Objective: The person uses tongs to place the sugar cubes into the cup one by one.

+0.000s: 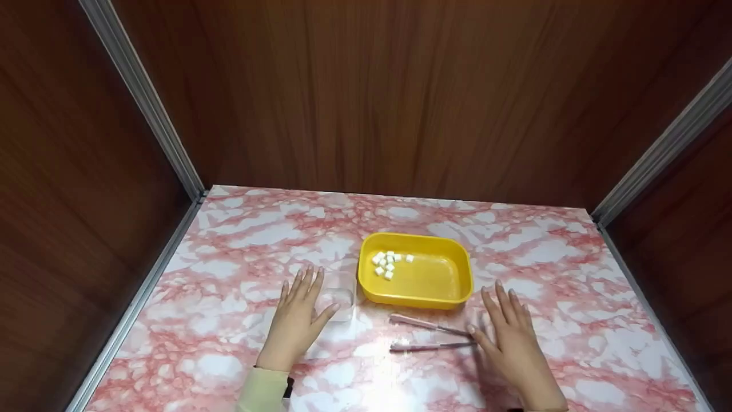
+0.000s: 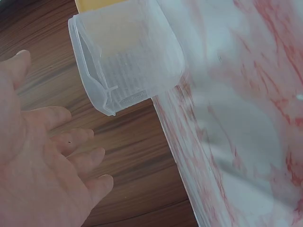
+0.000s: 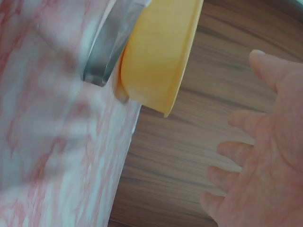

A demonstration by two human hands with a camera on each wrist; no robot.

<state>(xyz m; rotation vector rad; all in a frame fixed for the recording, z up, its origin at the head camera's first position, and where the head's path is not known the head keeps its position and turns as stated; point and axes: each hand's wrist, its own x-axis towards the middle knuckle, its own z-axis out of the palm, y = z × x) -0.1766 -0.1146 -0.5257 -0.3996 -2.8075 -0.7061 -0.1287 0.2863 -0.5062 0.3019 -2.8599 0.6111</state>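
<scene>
Tongs (image 1: 420, 324) — light, springy, I'd judge, best gripped midway — lie between my left hand (image 1: 295, 325) and right hand (image 1: 512, 339), both spread, empty.

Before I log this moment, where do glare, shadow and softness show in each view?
Head: bright glare on the near tabletop by the tongs, dark shadow beside the right hand; left wrist: gray shadow bands across the tabletop; right wrist: soft detail overall, shadow patches on the tabletop.

Red-and-white marbled tabletop (image 1: 257, 229) beneath a yellow tub (image 1: 426, 280), clear plastic container (image 2: 137, 56) and tongs (image 3: 108, 52)
</scene>
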